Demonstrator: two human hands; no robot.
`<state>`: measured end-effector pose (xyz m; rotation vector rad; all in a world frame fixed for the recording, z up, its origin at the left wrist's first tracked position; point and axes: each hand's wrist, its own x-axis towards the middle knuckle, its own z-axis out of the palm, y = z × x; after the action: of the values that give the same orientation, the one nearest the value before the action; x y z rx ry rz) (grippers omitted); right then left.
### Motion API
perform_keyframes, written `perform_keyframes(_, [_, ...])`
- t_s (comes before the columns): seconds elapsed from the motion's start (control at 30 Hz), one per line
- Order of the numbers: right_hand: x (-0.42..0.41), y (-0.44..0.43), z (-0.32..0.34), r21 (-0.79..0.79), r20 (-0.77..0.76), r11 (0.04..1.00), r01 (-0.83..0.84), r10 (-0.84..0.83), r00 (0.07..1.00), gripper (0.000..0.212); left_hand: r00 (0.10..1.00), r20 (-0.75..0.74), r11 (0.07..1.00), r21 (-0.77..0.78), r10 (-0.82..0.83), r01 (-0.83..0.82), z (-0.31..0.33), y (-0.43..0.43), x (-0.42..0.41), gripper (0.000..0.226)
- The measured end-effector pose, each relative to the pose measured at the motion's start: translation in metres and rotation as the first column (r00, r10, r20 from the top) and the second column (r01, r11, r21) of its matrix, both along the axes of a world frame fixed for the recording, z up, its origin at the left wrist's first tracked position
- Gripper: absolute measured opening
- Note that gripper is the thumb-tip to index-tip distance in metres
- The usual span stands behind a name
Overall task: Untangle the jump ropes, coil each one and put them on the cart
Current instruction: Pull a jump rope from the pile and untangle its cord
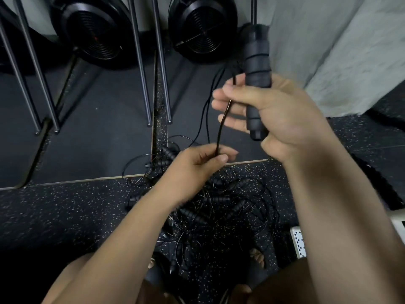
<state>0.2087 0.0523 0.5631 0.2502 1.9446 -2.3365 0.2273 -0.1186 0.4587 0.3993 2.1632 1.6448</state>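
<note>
Fingers [225, 152] of the left hand [197, 165] are pinched together on a thin black cord [221, 128], while the right hand [285, 115] is clamped round 1 foam handle [257, 62] — both held above the tangled pile [219, 211].

The cord rises from that pinch across the right hand's loosely spread fingers towards the handle; more strands drop to the pile, which lies on the speckled floor [65, 216] straight below. To free this rope well, I would keep the handle high above the pile and slide the pinch down the cord with light tension, lifting loops off rather than tugging — thin cord likely cinches into knots. Its 2nd handle cannot be told from the others in the pile. No cart is identifiable.
</note>
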Motion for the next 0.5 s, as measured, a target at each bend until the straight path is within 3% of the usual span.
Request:
perform_keyframes(0.13, [-0.001, 0.001, 0.000, -0.130, 0.011, 0.984, 0.123, -0.123, 0.992, 0.008, 0.992, -0.130, 0.902, -0.427, 0.003, -0.058, -0.008, -0.010, -0.016, 0.020])
perform_keyframes(0.2, [0.004, -0.001, -0.011, -0.151, 0.020, 0.974, 0.171, -0.170, 0.985, 0.009, 0.987, -0.156, 0.838, -0.543, -0.039, -0.052, -0.014, -0.015, -0.027, 0.022])
perform_keyframes(0.33, [0.014, -0.005, -0.045, -0.060, 0.031, 0.981, 0.187, -0.185, 0.982, 0.014, 0.983, -0.183, 0.856, -0.511, -0.016, -0.082, -0.015, -0.027, -0.043, 0.020])
perform_keyframes(0.5, [0.004, -0.010, -0.077, 0.294, 0.039, 0.956, 0.000, -0.012, 0.999, 0.020, 0.948, -0.298, 0.911, -0.351, 0.111, -0.217, -0.007, -0.034, -0.048, 0.028])
